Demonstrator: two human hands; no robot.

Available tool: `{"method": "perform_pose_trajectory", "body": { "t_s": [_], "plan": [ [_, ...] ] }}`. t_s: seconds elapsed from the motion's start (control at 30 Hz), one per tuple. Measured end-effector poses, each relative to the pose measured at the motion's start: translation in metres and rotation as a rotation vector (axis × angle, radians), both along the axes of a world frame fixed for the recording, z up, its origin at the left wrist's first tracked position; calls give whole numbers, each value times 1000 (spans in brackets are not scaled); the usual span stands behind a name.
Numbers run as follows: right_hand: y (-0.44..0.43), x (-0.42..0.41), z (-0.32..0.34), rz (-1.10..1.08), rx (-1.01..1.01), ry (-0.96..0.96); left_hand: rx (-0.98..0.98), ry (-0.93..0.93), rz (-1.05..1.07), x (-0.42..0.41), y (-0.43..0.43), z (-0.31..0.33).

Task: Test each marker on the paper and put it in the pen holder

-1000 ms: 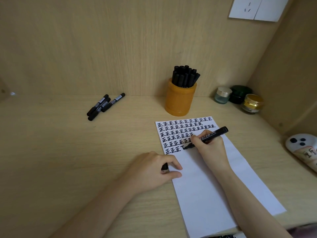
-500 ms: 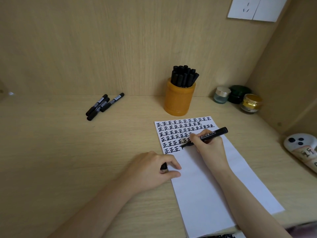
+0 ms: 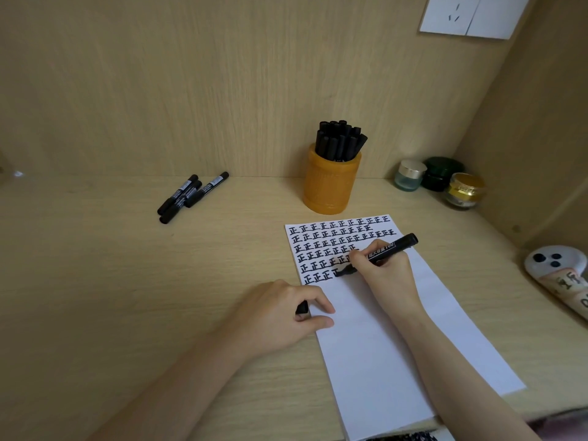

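Head view: I see the right hand (image 3: 381,272) clamped on a black marker (image 3: 393,248), fingers pinched round the barrel. The tip is down on the paper (image 3: 397,345) at the end of the lowest row of black characters. The marker is tilted, back end pointing far-right.

The left hand (image 3: 276,316) rests on the desk (image 3: 111,281) at the paper's left edge. Its fingers are curled round a small black piece, which looks like the cap (image 3: 302,308), and the thumb tip touches the sheet.

The far part of the paper is filled with rows of characters; the near part is blank.

The orange pen holder (image 3: 331,189) stands upright just beyond the paper's far edge, by the back wall, packed with black markers (image 3: 340,140). Three loose markers (image 3: 191,197) lie together far-left on the desk, well apart from the paper.

Three small jars (image 3: 440,173) sit in the far-right corner. A white object with black dots (image 3: 556,262) lies at the right edge; I can't tell what it is. There's a wall socket (image 3: 455,15) top right.
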State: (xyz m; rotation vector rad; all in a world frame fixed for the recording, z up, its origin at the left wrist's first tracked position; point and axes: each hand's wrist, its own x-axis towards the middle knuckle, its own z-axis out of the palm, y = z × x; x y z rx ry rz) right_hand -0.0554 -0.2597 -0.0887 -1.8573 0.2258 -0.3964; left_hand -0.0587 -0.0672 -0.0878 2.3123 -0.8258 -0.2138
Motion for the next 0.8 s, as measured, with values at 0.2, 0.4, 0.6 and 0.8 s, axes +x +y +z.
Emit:
{"method": "perform_pose_trajectory", "body": {
  "t_s": [0.2,0.4,0.6,0.8],
  "plan": [
    [0,-1,0,22,19,3,6,-5,-4,0,0,0],
    [2,-1,1,13,-12,7,11,-8,-1,-1,0,1],
    [-1,-1,2,-80,-46,16,4,-5,3,-1,1,1],
    [0,-2,2,-83,-56,27,11,-11,0,-1,0,0]
  ]
}}
